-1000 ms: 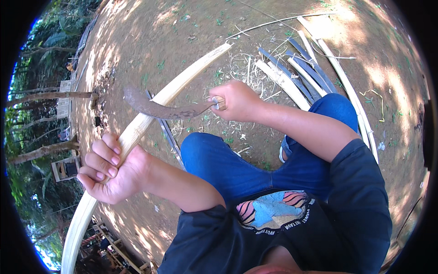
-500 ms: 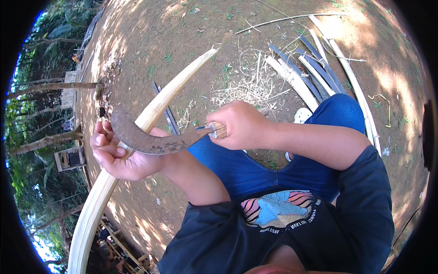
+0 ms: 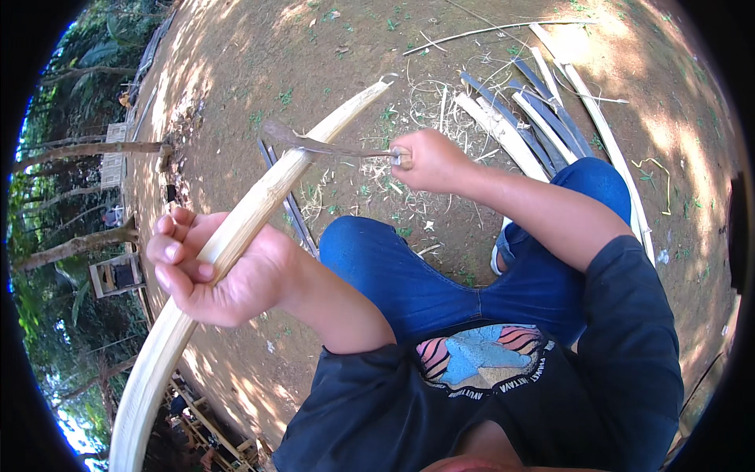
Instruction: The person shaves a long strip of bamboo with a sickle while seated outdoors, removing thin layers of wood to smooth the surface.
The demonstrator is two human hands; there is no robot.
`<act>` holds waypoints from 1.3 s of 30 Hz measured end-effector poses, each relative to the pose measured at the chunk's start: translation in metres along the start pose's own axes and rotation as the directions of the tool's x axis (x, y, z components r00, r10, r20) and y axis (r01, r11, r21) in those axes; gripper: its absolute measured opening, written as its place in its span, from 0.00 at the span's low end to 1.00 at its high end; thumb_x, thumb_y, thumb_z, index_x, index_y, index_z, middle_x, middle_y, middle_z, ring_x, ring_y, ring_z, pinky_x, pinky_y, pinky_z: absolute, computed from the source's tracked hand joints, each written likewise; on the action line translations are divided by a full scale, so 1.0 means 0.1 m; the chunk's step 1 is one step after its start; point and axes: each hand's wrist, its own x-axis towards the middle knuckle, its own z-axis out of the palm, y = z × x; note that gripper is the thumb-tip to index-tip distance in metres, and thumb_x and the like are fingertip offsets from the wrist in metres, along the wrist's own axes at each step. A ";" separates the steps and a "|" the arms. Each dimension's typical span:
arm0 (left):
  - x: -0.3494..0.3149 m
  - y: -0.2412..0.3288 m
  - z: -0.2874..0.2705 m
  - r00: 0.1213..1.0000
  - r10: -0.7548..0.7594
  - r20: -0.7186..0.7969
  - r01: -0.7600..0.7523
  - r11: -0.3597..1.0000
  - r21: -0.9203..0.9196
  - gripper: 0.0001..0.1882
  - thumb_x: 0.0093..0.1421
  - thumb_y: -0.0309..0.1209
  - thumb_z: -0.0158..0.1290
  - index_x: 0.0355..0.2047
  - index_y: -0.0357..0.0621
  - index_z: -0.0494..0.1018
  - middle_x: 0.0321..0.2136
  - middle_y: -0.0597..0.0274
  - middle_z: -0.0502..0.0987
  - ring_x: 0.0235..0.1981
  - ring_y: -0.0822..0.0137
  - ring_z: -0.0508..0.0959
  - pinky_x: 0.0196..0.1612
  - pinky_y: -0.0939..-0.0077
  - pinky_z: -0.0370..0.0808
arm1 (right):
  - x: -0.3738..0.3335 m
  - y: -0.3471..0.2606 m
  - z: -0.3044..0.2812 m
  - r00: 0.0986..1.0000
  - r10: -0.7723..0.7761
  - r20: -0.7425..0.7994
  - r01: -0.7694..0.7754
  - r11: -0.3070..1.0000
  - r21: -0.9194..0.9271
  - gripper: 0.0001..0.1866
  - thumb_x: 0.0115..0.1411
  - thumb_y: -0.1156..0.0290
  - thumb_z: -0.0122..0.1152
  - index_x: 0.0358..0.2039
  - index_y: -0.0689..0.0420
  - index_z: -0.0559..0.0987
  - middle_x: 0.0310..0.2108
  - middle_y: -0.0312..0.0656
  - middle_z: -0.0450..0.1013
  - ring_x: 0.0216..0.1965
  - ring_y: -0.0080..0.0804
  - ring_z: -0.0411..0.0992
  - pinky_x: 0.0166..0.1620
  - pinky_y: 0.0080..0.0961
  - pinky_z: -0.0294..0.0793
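Wood strip (image 3: 267, 189) is slanting above the ground (image 3: 236, 90). Pale and black strips (image 3: 511, 143) are lying well to its right. A curved knife (image 3: 318, 146) is crossing the wood strip's upper half. The left hand (image 3: 228, 295) is wrapping loosely around its lower half; the right hand (image 3: 432, 163), right of it, is gripping the knife. Shavings (image 3: 472, 153) are lying right of the wood strip.

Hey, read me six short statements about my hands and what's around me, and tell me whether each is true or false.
1. The right hand grips a curved blade by its handle. True.
2. The left hand is empty. False: it holds a pale strip.
3. The blade crosses the pale strip in this view. True.
4. The trousers are red. False: blue.
5. Thin shavings lie on the ground. True.
6. Every strip lying there is pale. False: there are dark strips too.
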 end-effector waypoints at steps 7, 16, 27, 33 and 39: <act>-0.01 0.02 -0.02 0.996 -0.003 -0.094 0.011 0.996 0.089 0.10 0.60 0.33 0.46 0.22 0.47 0.68 0.22 0.69 0.72 0.35 0.69 0.77 0.44 0.70 0.66 | -0.11 -0.29 0.13 0.994 0.020 0.106 -0.023 0.999 0.029 0.07 0.52 0.68 0.59 0.22 0.57 0.75 0.18 0.46 0.73 0.22 0.44 0.74 0.30 0.39 0.72; 0.11 0.20 0.04 0.969 -0.046 -0.242 0.061 0.997 0.054 0.14 0.58 0.33 0.45 0.15 0.53 0.61 0.19 0.74 0.70 0.31 0.70 0.77 0.41 0.70 0.62 | -0.16 -0.27 0.12 0.990 -0.039 0.133 0.034 0.999 0.038 0.07 0.53 0.67 0.58 0.23 0.55 0.76 0.20 0.46 0.74 0.25 0.46 0.76 0.33 0.41 0.75; 0.22 0.28 -0.01 0.965 -0.111 -0.238 0.130 0.989 0.067 0.17 0.57 0.32 0.46 0.12 0.56 0.57 0.19 0.72 0.70 0.31 0.69 0.75 0.39 0.68 0.60 | 0.07 0.17 -0.03 0.992 0.115 0.056 -0.109 0.989 -0.104 0.08 0.52 0.65 0.61 0.22 0.55 0.75 0.20 0.46 0.74 0.25 0.43 0.76 0.32 0.41 0.73; 0.25 0.30 -0.14 0.971 -0.090 -0.221 0.090 0.996 -0.014 0.19 0.58 0.32 0.47 0.11 0.55 0.56 0.21 0.71 0.72 0.34 0.68 0.75 0.43 0.66 0.59 | -0.12 -0.20 0.13 0.991 -0.059 0.124 0.052 0.997 0.055 0.08 0.53 0.67 0.57 0.21 0.55 0.76 0.17 0.46 0.73 0.22 0.44 0.75 0.31 0.40 0.75; 0.26 0.26 -0.16 0.975 -0.121 -0.187 0.124 0.992 0.002 0.18 0.57 0.32 0.47 0.11 0.55 0.57 0.20 0.70 0.72 0.35 0.68 0.75 0.44 0.64 0.58 | 0.01 -0.02 0.07 0.989 0.142 0.049 -0.140 0.989 -0.045 0.08 0.52 0.66 0.58 0.22 0.56 0.76 0.19 0.46 0.74 0.23 0.44 0.75 0.31 0.41 0.74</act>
